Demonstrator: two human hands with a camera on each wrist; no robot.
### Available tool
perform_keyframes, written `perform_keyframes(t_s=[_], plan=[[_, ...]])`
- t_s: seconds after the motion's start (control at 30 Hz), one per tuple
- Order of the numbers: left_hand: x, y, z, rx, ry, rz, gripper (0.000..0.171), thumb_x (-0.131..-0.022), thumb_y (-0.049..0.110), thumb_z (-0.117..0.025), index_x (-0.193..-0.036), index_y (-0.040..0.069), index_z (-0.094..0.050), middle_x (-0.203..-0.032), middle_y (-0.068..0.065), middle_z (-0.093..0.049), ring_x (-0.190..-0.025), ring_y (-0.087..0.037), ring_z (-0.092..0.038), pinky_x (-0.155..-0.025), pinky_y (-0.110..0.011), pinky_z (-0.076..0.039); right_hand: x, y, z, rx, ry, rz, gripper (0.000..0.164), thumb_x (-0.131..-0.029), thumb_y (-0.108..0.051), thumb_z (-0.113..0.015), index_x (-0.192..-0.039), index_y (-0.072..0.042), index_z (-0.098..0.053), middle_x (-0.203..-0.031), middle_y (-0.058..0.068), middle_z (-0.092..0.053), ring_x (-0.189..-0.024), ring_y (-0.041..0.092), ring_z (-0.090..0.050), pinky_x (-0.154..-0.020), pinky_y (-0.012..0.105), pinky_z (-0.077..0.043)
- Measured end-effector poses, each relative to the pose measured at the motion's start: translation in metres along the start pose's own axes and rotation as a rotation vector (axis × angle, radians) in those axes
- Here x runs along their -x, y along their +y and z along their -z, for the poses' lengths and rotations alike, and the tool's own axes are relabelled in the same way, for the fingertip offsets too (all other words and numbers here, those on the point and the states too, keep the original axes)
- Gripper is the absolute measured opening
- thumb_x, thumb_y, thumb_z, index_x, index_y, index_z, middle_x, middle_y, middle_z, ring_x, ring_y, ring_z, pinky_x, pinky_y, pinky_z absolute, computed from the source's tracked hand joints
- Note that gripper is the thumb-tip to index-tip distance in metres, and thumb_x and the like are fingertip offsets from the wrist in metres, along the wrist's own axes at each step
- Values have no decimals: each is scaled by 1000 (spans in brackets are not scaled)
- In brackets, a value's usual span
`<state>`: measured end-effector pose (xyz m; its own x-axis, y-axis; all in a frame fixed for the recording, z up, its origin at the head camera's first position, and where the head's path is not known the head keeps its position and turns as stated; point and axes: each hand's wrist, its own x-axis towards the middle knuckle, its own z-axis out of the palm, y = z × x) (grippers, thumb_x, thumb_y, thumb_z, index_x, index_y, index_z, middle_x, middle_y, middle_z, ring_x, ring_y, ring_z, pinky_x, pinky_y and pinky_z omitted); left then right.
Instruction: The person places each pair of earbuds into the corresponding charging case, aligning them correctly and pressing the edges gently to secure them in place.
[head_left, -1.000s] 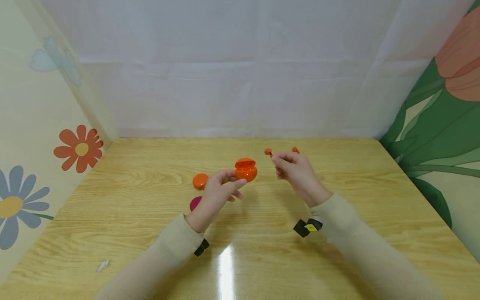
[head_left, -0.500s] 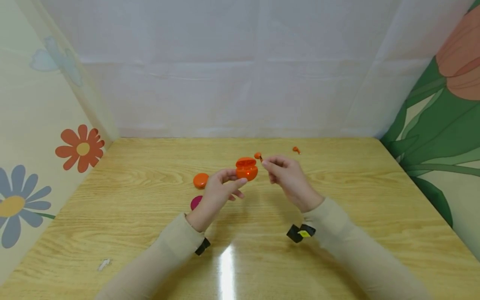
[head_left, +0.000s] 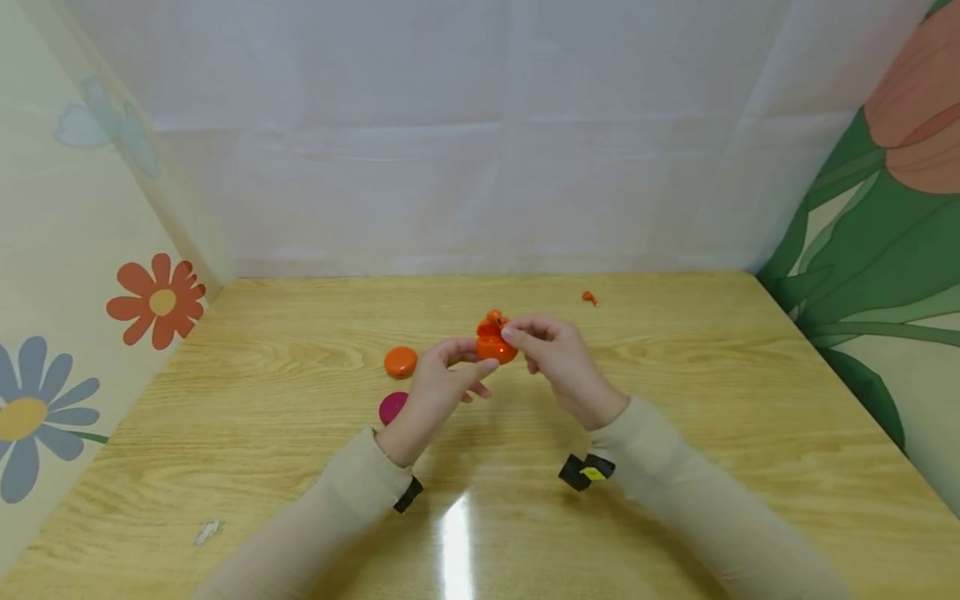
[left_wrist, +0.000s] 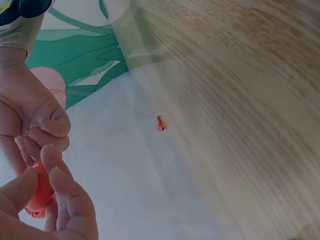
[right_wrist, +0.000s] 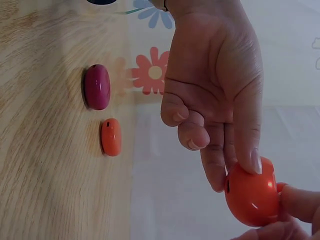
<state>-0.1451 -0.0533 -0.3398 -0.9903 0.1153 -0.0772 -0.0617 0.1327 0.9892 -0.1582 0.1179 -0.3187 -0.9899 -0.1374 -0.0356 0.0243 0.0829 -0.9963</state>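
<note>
My left hand (head_left: 433, 392) holds an orange earbud case (head_left: 497, 350) up over the table, its lid flipped open. Thumb and fingers pinch the case by its side, as the right wrist view shows of the rounded shell (right_wrist: 252, 197). Between thumb and forefinger, my right hand (head_left: 566, 367) pinches an orange earbud (head_left: 494, 317) at the case's opening. The earbud's head points up in front of the lid, and its stem is mostly hidden by the fingertips. A second orange earbud (head_left: 589, 297) lies on the table toward the back right.
Left of the hands, a closed orange case (head_left: 401, 362) and a magenta case (head_left: 392, 407) lie on the wooden table (head_left: 300, 350); the left wrist partly covers the magenta one. A white curtain (head_left: 375, 167) hangs behind. A small whitish patch (head_left: 207, 532) marks the front left.
My right hand has moved left, bringing the pinched earbud from beside the case to its opening. The left hand and open case have stayed nearly in place.
</note>
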Motion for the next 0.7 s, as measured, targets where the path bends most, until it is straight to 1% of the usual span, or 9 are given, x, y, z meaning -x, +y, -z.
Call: perform_keyframes(t_s=[0.2, 0.33, 0.43, 0.57, 0.63, 0.7], plan=[[1, -1, 0, -24, 13, -27, 28, -93, 14, -73, -117, 0, -68, -103, -12, -70, -58, -10, -65, -58, -23, -48, -1, 3, -6, 27, 30, 18, 23, -99, -13, -64, -109, 7, -68, -80, -5, -60, -64, 12, -41, -59, 22, -36], [2, 0, 1, -35, 19, -48, 27, -93, 13, -73, -116, -1, -68, -103, -14, -71, -57, -11, -66, -57, -23, -48, 0, 4, -8, 82, 45, 51, 23, -100, -13, -63, -109, 8, -68, -81, -3, -61, -71, 12, -46, -65, 23, -39], [3, 0, 1, -38, 21, -59, 26, -93, 11, -73, -115, -1, -69, -102, -15, -71, -57, -11, -66, -57, -25, -48, 1, 4, -9, 142, 50, 96, 21, -100, -11, -62, -106, 8, -68, -76, -1, -57, -70, 12, -45, -64, 24, -39], [3, 0, 2, -38, 20, -67, 24, -93, 10, -73, -114, -1, -69, -101, -15, -71, -56, -11, -65, -57, -26, -49, 1, 3, -10, 240, 61, 181, 16, -99, -8, -62, -100, 7, -68, -65, 0, -43, -59, 12, -35, -55, 23, -32], [3, 0, 2, -36, 19, -68, 24, -93, 9, -73, -114, -1, -69, -100, -15, -71, -56, -11, -65, -57, -27, -49, 1, 2, -11, 256, 71, 217, 14, -98, -7, -63, -98, 6, -68, -62, 0, -39, -56, 11, -32, -52, 23, -29], [3, -1, 1, -34, 17, -70, 24, -93, 10, -72, -114, -2, -69, -101, -15, -71, -56, -11, -65, -57, -27, -49, 2, 3, -12, 239, 75, 235, 13, -98, -5, -63, -99, 7, -68, -62, 0, -40, -55, 10, -32, -52, 23, -29]])
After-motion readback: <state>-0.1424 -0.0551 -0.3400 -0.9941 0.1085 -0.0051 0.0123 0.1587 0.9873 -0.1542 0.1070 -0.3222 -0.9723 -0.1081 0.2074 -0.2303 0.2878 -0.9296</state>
